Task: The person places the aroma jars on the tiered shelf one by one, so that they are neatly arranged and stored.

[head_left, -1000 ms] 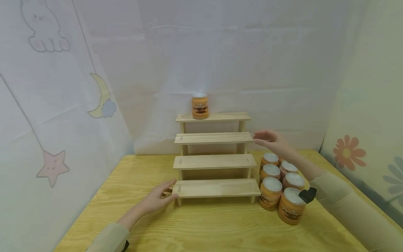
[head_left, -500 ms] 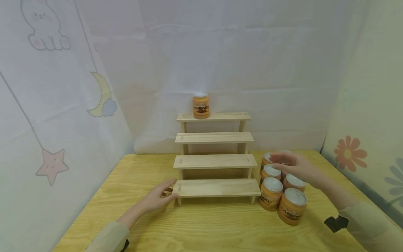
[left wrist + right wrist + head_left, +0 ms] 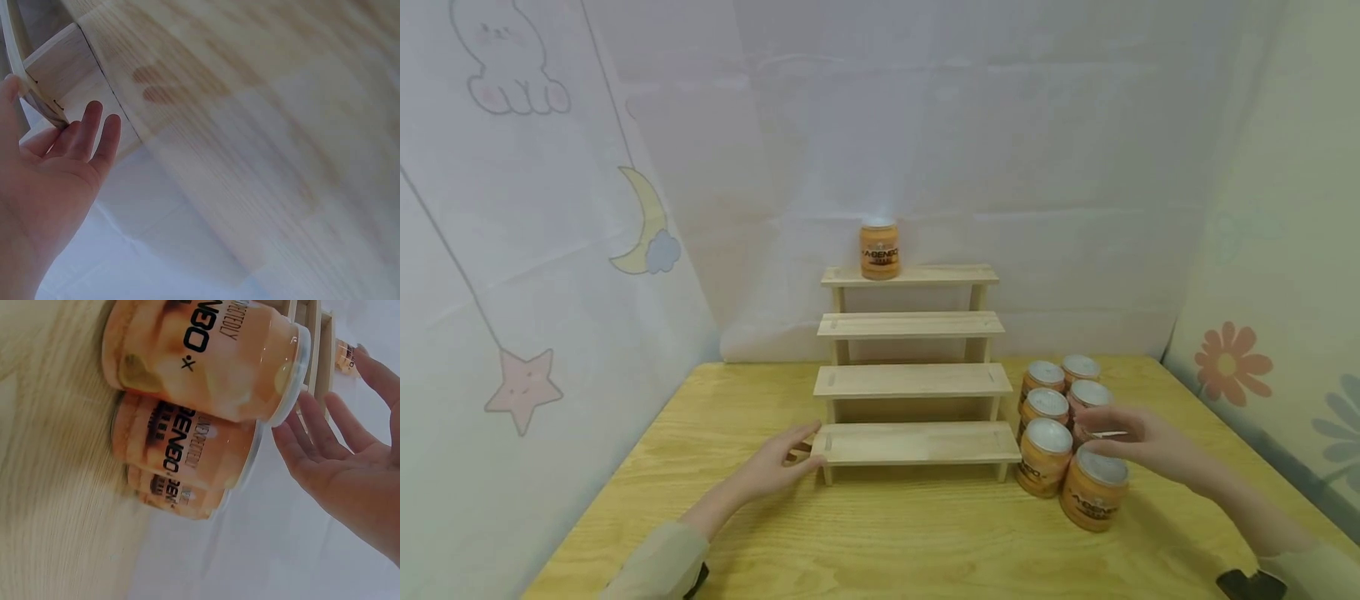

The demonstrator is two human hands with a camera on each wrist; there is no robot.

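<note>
A four-step wooden display stand [image 3: 917, 444] is on the table. My left hand [image 3: 767, 467] grips the left end of its lowest step; in the left wrist view that hand [image 3: 59, 178] has the board's end between thumb and index finger, the other fingers spread loosely. My right hand [image 3: 1150, 442], fingers apart and slightly bent, hovers at the top of the front right orange can [image 3: 1093, 492], holding nothing. In the right wrist view, the fingers of this hand [image 3: 350, 456] are near the silvery lid of the nearest can [image 3: 206, 356]. Contact cannot be told.
Several matching cans stand in two columns right of the stand, including one front left can [image 3: 1043, 458]. A single can [image 3: 879, 252] stands on the top step, left of centre. White patterned sheets [image 3: 1037, 167] hang behind and beside the wooden table [image 3: 850, 542].
My right hand has moved from beside the stand's upper steps, down and to the right over the cans, to the front right one. The left hand has stayed on the lowest step.
</note>
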